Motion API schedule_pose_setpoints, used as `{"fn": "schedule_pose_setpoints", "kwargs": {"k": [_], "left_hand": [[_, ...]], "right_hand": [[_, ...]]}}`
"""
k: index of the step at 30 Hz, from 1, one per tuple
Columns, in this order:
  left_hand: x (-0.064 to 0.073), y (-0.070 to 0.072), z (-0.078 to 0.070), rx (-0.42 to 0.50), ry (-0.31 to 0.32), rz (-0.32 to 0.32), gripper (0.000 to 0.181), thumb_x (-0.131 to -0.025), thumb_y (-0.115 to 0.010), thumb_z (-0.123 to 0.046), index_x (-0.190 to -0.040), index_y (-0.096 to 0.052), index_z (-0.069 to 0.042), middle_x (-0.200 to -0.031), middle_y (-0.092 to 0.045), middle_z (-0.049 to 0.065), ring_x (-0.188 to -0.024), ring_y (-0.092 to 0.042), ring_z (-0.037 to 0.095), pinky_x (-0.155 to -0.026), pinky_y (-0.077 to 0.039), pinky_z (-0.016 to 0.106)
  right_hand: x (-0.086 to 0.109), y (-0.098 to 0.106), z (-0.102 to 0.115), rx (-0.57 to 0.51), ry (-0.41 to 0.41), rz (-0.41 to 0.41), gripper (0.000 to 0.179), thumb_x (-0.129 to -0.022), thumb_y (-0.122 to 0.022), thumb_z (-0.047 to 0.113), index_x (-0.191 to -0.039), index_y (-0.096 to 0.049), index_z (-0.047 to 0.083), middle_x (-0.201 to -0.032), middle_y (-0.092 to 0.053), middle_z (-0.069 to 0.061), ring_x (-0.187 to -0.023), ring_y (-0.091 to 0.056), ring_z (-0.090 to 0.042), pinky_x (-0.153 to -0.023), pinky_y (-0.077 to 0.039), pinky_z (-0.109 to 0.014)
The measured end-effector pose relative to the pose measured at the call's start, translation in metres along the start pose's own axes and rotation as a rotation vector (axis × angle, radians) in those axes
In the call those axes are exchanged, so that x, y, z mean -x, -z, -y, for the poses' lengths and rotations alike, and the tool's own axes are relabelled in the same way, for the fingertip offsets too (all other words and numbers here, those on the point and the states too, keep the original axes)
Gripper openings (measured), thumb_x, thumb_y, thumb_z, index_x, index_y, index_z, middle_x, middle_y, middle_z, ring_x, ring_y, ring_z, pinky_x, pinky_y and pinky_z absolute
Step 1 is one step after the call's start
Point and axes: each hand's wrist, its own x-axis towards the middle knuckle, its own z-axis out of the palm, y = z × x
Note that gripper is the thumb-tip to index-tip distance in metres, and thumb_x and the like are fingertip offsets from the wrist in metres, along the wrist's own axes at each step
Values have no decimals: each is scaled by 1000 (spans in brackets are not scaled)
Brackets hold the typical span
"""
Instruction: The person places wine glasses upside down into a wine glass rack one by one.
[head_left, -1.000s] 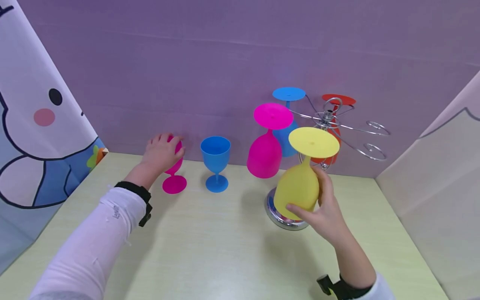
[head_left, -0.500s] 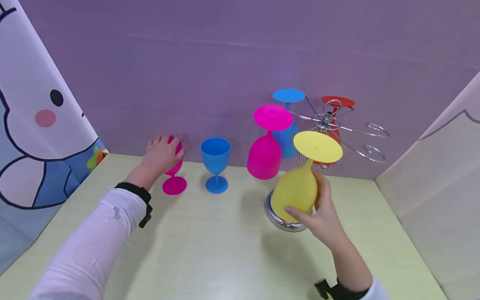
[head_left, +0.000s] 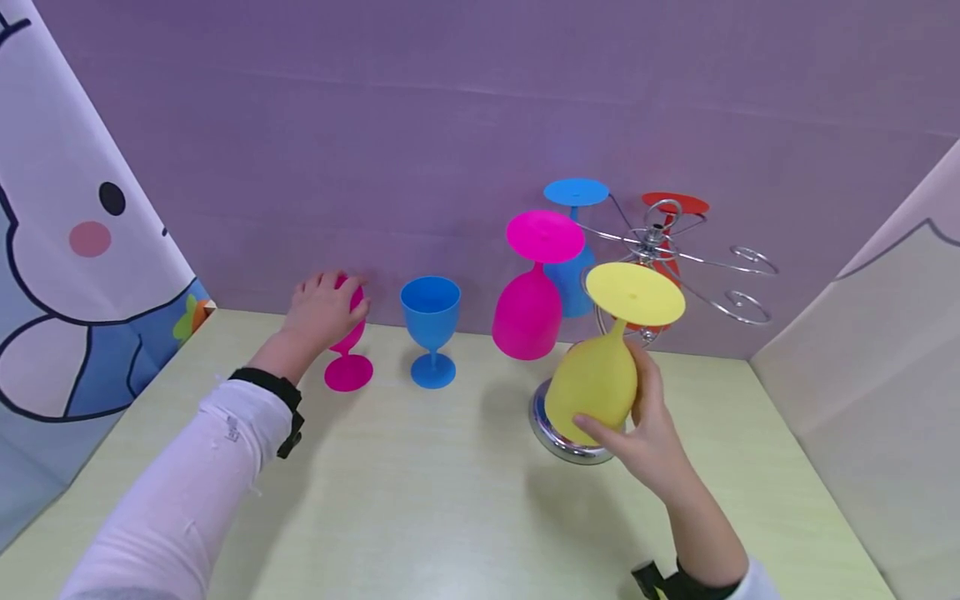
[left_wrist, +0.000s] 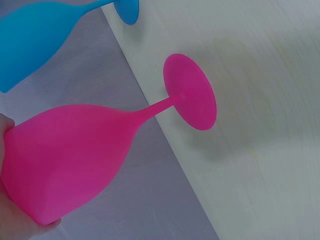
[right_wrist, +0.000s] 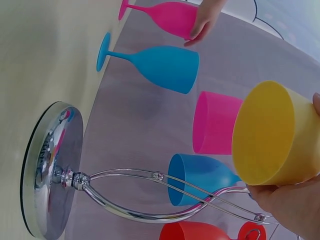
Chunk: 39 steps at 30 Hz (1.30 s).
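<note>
My left hand [head_left: 321,310] holds a pink goblet [left_wrist: 75,155] by the rim of its bowl from above. That goblet stands upright, its foot on the table in the head view. My right hand [head_left: 656,429] grips the bowl of a yellow goblet [head_left: 592,387], which is upside down and tilted, its foot up at the front of a chrome wire goblet rack [head_left: 652,242]. In the right wrist view the yellow goblet's open mouth [right_wrist: 265,132] faces the rack's round base [right_wrist: 62,195]. Its stem overlaps the wire arms in the head view.
An upright blue goblet [head_left: 431,310] stands between the left goblet and the rack. Upside down on the rack hang another pink goblet [head_left: 527,317], a blue one [head_left: 576,193] and a red one [head_left: 675,202]. Curled wire arms [head_left: 746,258] stick out right. A purple backdrop [head_left: 450,150] closes the table's back.
The yellow goblet's foot has shifted slightly right and down, and its bowl leans a little more left, with my right hand following. My left hand stays on the pink goblet.
</note>
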Motion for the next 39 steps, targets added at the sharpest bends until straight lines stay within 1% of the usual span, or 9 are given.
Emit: {"fn": "schedule_pose_setpoints", "kwargs": {"k": [8,17,19,22,25,31,34,37,39], "left_hand": [[2,0,0,-3,-9,-17,54,-88,-51,-32,-135,-36,-8,-133,-34,27,-122,-27,47,-99,-26,64],[2,-2,0,1,-3,-13,56,-87,-54,-30,-135,-35,-8,-133,-33,26,-123,-26,46,-100,-25,65],[2,-2,0,1,-2,-10,56,-87,-54,-30,-135,-35,-8,-134,-32,26,-123,-26,46,-100,-25,64],[2,-1,-1,-1,1,-8,56,-87,-54,-30,-135,-35,-8,-134,-32,26,-123,-25,46,-100,-24,64],[2,-1,-1,-4,5,-6,56,-88,-54,-30,-135,-35,-8,-134,-32,26,-123,-25,46,-100,-25,64],[0,-1,-1,-12,7,-3,56,-87,-54,-30,-135,-35,-7,-134,-32,27,-123,-25,47,-100,-25,64],[0,-2,0,-12,7,-8,56,-87,-55,-30,-135,-35,-7,-134,-32,26,-123,-26,46,-100,-25,64],[0,-3,0,-13,7,-7,57,-87,-55,-30,-135,-35,-7,-134,-32,26,-123,-26,46,-100,-25,64],[0,-2,0,-13,7,-6,56,-87,-55,-30,-135,-35,-7,-134,-32,26,-123,-25,47,-100,-25,64]], "right_hand": [[1,-2,-4,-20,15,21,91,-75,-69,3,-143,-10,16,-139,-26,-6,-124,-30,-23,-102,-29,-59],[1,-2,-8,-16,46,28,89,-75,-69,2,-142,-12,18,-139,-27,-5,-125,-29,-23,-100,-30,-59],[1,-2,-9,-6,60,33,89,-75,-69,1,-143,-13,19,-139,-28,-4,-126,-29,-23,-100,-34,-54],[1,-2,-11,17,84,34,88,-75,-68,0,-143,-14,18,-140,-30,-5,-125,-30,-23,-98,-39,-36],[1,-2,-12,28,92,34,88,-75,-68,0,-143,-14,16,-140,-30,-4,-125,-30,-22,-94,-39,-22],[0,-1,-11,31,90,37,87,-76,-68,0,-143,-14,11,-139,-30,-5,-125,-30,-22,-95,-37,-23],[1,1,-11,36,98,39,87,-76,-68,-1,-143,-14,13,-139,-31,-5,-124,-30,-22,-95,-37,-21],[1,4,-11,36,133,33,88,-75,-67,-4,-143,-15,16,-138,-31,-6,-123,-32,-22,-95,-36,-18],[1,8,-11,36,170,24,87,-75,-65,-8,-143,-15,13,-138,-32,-8,-122,-34,-22,-96,-36,-18]]}}
